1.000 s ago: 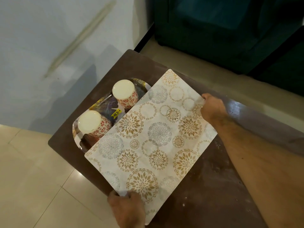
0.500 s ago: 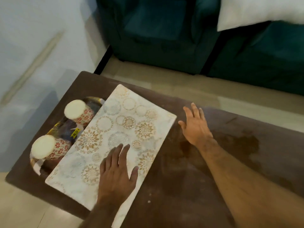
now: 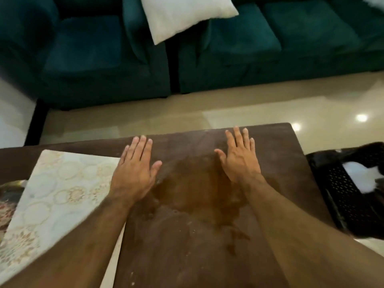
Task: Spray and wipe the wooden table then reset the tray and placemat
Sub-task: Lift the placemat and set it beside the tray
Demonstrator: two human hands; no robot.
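Fingers (image 3: pixel 143 145) of the left hand (image 3: pixel 135 171) are lying straight and together, holding nothing, while those of the right hand (image 3: pixel 239 157) are spreading flat and empty over the bare wood of the table (image 3: pixel 187 235), the two hands hovering side by side or perhaps resting there; the blurred view is not settling which. A moment ago both hands were gripping opposite edges of the placemat (image 3: pixel 52 194), then letting go; now the left hand is sitting at the placemat's near corner and the right is well apart from it. The placemat is lying flat at the table's left end, its far side overlapping the tray (image 3: pixel 8 196), which is barely showing at the frame's edge. Between the hands, a darker patch (image 3: pixel 193 190) is marking the wood, seemingly damp. Beyond the table, a white cushion (image 3: pixel 182 15) is leaning on a green sofa (image 3: pixel 93 59), and a black basket (image 3: pixel 353 194) is standing at the right. The move is appearing to clear the wood for spraying and wiping.
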